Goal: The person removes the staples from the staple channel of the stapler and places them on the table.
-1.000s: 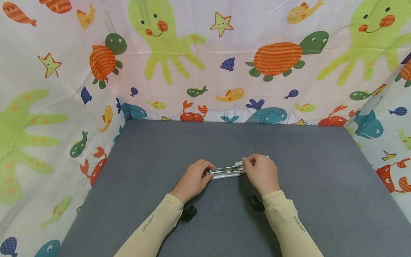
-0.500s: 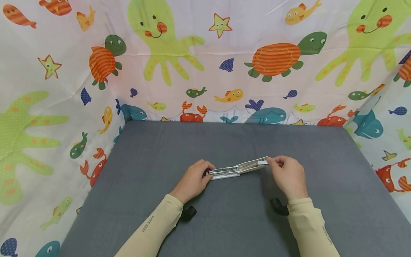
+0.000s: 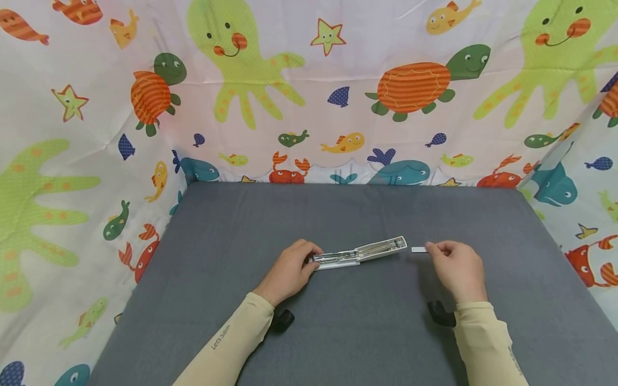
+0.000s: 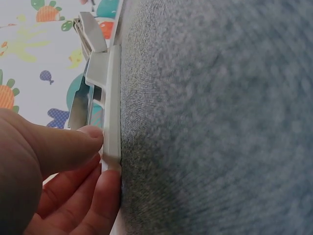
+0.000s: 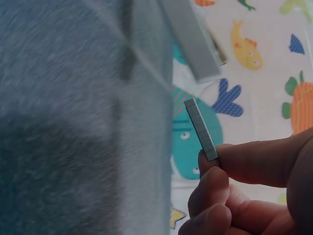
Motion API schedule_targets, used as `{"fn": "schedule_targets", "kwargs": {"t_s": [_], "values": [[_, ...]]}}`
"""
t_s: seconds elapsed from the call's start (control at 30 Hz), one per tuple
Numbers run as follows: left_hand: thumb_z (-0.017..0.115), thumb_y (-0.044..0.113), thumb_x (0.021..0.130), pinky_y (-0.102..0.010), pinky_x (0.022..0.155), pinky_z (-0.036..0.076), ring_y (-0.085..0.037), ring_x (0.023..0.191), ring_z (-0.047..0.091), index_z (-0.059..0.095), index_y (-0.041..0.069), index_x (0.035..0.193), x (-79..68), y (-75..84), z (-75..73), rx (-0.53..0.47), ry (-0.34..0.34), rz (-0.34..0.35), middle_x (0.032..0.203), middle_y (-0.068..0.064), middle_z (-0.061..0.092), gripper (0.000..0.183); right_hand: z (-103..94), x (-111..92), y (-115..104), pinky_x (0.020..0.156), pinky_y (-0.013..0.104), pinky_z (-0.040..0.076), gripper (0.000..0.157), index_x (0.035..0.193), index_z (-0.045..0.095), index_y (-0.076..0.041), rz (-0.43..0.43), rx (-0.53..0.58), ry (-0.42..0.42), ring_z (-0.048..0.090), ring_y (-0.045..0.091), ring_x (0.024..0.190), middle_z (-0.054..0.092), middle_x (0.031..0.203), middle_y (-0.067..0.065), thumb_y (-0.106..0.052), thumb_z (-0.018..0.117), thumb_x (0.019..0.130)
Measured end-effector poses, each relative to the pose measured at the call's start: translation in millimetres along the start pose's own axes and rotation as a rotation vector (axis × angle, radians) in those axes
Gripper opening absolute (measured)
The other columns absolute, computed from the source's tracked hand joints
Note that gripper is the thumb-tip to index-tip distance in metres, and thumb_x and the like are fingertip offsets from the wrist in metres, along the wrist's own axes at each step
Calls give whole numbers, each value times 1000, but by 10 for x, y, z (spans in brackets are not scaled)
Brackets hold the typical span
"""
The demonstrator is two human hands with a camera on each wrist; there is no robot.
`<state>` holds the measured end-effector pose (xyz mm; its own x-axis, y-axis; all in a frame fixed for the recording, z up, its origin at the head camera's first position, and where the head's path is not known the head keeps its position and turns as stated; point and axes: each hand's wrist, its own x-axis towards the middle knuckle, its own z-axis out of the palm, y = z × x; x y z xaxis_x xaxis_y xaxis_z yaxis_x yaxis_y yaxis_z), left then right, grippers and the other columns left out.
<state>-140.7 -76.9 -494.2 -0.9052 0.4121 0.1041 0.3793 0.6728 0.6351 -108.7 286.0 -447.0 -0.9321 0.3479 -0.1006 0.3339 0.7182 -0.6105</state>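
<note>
A white stapler (image 3: 381, 248) lies opened out on the grey surface, its top arm swung far over to the right. My left hand (image 3: 292, 269) grips the left end of the stapler's base, thumb on the near side. In the left wrist view, the thumb and fingers hold the white base (image 4: 113, 117) beside its metal rail (image 4: 80, 105). Just right of the stapler's far tip, my right hand (image 3: 457, 271) pinches a short strip of staples (image 5: 200, 128) between thumb and index finger. The strip points left, apart from the stapler.
Grey cloth (image 3: 270, 214) covers the tabletop. A curtain (image 3: 338, 123) printed with sea animals stands along the back and both sides. Black wrist-worn devices sit under the left wrist (image 3: 284, 321) and the right wrist (image 3: 440, 313).
My right hand has moved right, away from the stapler, drawing the staple strip clear of its opened arm. The left hand has stayed on the base.
</note>
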Motion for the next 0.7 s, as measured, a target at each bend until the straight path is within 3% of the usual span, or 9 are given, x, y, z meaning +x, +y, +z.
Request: {"fn": "schedule_targets", "kwargs": {"t_s": [0.23,0.5,0.7], "values": [[73,17,105,-26,79,53,-10,90,58,74,18,126,-18,9,-4,-5,-2,-9,111,1,68,21,69,85,137,63,35,39,44,110,80,-1,-8,-36,-26,57,26,78,70,86,9,-40,61,108],[72,19,106,-25,77,52,-10,88,56,74,20,126,1,41,-3,-7,-9,-23,109,2,66,21,108,129,253,71,38,43,39,107,83,-2,-35,-78,-33,66,38,93,78,109,22,-37,65,106],[75,21,104,-27,81,53,-12,92,59,73,18,129,28,57,-21,-3,-18,-22,116,0,68,26,106,117,267,70,42,44,37,103,82,-1,-17,-97,-6,68,40,91,79,106,23,-34,67,104]]}}
